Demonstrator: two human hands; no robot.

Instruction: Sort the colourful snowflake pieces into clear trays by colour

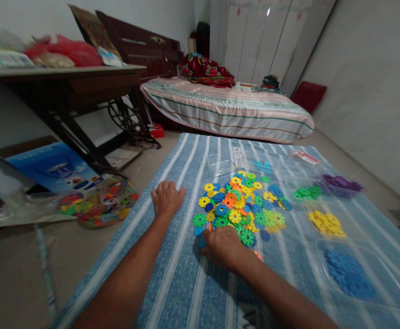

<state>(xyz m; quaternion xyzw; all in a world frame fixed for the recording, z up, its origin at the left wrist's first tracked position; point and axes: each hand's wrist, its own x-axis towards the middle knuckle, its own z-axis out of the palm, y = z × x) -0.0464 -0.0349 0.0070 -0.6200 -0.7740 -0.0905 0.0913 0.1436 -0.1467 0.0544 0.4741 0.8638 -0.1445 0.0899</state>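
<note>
A heap of small plastic snowflake discs (242, 203) in yellow, blue, green and orange lies on a blue striped cloth (186, 274) on the floor. My right hand (222, 246) rests palm down at the near edge of the heap, with its fingers curled over some discs; what they hold is hidden. My left hand (167, 197) lies on the cloth left of the heap, fingers bent and knuckles up, apart from the discs. To the right lie sorted lots: green discs (306, 193), purple discs (342, 183), yellow discs (326, 223) and blue discs (349, 274) in clear trays.
A clear bag of mixed coloured pieces (105, 203) lies on the floor left of the cloth. A dark treadle table (76, 80) stands at the left with a blue box (54, 167) beneath it. A bed (227, 109) is behind the cloth. A wall runs along the right.
</note>
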